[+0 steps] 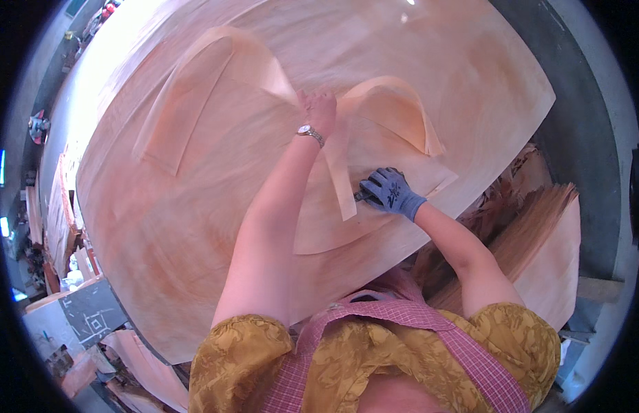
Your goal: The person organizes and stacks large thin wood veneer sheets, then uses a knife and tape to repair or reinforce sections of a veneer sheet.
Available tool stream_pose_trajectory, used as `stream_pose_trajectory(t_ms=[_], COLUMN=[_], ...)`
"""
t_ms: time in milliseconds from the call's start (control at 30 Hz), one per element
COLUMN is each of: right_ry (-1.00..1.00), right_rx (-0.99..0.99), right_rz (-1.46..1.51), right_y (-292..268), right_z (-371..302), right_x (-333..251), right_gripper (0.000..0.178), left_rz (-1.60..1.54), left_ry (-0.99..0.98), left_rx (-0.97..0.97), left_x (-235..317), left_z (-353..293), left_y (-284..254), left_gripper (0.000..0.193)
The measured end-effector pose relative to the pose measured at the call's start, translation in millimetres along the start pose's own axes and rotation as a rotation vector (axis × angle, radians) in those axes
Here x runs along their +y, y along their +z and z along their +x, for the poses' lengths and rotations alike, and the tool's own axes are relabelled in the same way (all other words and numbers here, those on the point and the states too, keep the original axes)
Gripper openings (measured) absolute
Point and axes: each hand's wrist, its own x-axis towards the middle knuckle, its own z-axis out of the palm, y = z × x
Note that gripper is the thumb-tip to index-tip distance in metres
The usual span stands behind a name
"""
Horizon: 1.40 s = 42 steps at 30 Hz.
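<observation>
A broad sheet of pale orange wood veneer spreads under both my hands. My left hand, bare with a wristwatch, is closed on thin veneer strips near the middle. One veneer strip arches away to the left, another curled strip bends to the right, and a narrow end hangs toward me. My right hand, in a blue-grey glove, is closed around a small dark tool low over the sheet, just right of that narrow end. The tool's exact kind is hidden by the fingers.
Stacked veneer sheets with rough brown edges stand at the right, below the big sheet's edge. On the lower left are a grey board with white marks and several veneer scraps. Grey floor runs along the right.
</observation>
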Motion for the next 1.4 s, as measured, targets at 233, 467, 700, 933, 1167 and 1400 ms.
stream_pose_trajectory(t_ms=[233,467,700,933,1167,1400], right_ry=[-0.024,0.004,-0.020,0.057,0.215,0.511], right_rx=[0.070,0.078,0.078,-0.076,0.006,0.556], right_rz=[0.036,0.007,-0.010,0.052,0.088,0.128], right_y=[0,-5,-8,-20,-30,23], right_z=[4,-1,3,23,19,-16], right_x=[-3,-8,-14,-34,-50,-186], right_gripper=[0.038,0.036,0.034,0.034,0.029,0.034], left_rz=[-0.002,0.336,0.068,-0.376,-0.913,-0.881], left_ry=[-0.114,-1.061,-1.016,-0.858,-1.019,-0.850], left_rx=[0.449,0.223,0.670,0.382,1.063,1.683], left_x=[-173,-356,-377,-362,-467,-635], left_z=[-15,-239,-394,-592,-782,-946], left_y=[-63,-177,-124,-80,-98,-194], left_gripper=[0.023,0.033,0.078,0.058,0.038,0.037])
